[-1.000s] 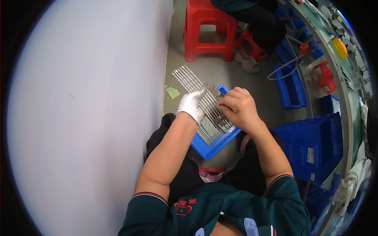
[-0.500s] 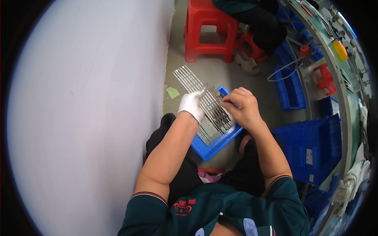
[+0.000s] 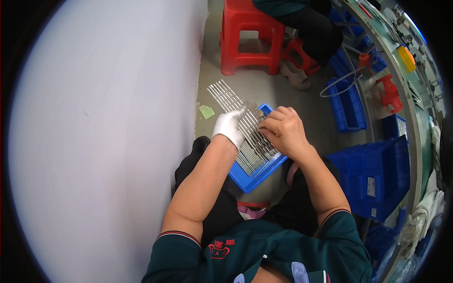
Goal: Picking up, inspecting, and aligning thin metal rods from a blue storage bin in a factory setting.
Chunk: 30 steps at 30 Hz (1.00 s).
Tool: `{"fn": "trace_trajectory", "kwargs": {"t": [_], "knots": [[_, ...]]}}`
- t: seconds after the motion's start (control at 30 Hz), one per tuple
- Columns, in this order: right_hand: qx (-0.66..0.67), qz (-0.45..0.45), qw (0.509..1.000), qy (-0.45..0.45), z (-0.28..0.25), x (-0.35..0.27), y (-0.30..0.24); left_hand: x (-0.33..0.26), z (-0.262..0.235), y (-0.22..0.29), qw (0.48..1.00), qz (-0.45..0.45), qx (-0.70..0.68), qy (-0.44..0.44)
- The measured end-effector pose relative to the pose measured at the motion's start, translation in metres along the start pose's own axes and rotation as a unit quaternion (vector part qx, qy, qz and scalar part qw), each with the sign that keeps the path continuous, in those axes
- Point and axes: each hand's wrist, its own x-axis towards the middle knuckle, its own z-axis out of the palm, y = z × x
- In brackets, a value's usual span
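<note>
A fanned row of thin silvery metal rods (image 3: 225, 96) slants across my white-gloved left hand (image 3: 231, 123), which is closed round them. Bare and pinched, my right hand (image 3: 283, 129) meets the rods on their right side; its fingertips are against them, and whether it grips one rod is hard to make out. Under both hands a blue plastic bin (image 3: 246, 183) holds more rods (image 3: 249, 162) lying side by side. My right hand hides part of the bin's far right side.
A white wall (image 3: 108, 141) rises close on the left. Ahead stand a red stool (image 3: 250, 47) and a seated person's legs (image 3: 323, 35). Blue bins (image 3: 368, 177) and a long workbench (image 3: 408, 94) line the right. A green paper scrap (image 3: 206, 111) lies on the floor.
My right hand has shifted slightly left along the rods, its fingertips closer to my left hand. The left hand and the rods have hardly moved.
</note>
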Motion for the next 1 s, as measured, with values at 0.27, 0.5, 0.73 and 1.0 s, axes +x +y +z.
{"fn": "trace_trajectory", "kwargs": {"t": [0.27,0.5,0.73,1.0], "knots": [[0.035,0.032,0.997,0.06,-0.005,0.0,-0.001,-0.013,0.011,0.001,0.998,0.027,0.045,0.018],[0.076,0.062,0.993,0.068,-0.004,-0.002,0.004,0.01,-0.012,0.0,1.0,0.02,0.008,0.018],[0.033,0.033,0.998,0.047,-0.006,-0.002,0.003,0.011,-0.011,-0.001,1.0,0.014,0.006,0.026],[-0.005,0.013,1.0,0.021,0.0,-0.003,0.002,0.005,-0.005,0.002,1.0,-0.014,-0.014,-0.017]]}}
